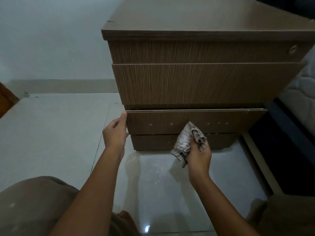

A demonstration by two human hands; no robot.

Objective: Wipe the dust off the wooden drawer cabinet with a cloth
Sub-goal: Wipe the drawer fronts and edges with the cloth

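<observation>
I see the wooden drawer cabinet [196,82] standing on the pale tiled floor [59,133], its back against the wall. Its right side is cut off by the frame edge. The third drawer [204,120] stands out a little from the fronts above it, with a dark gap along its top edge.

My left hand [115,132] is at that drawer's left edge. One digit lies up along the edge to the top left corner, and the rest are curled round the panel, largely hidden, so I read it as a grip on the drawer front.

My right hand [198,155] is clenched round the cloth [183,143], a bunched, patterned rag. The cloth's upper tip comes up against the third drawer's face near the middle, though I cannot tell whether it touches. Its lower end hangs in front of the bottom drawer [153,142].

A small round lock [292,49] sits near the top drawer's right edge. Small specks dot the third drawer's face, too faint to identify.
</observation>
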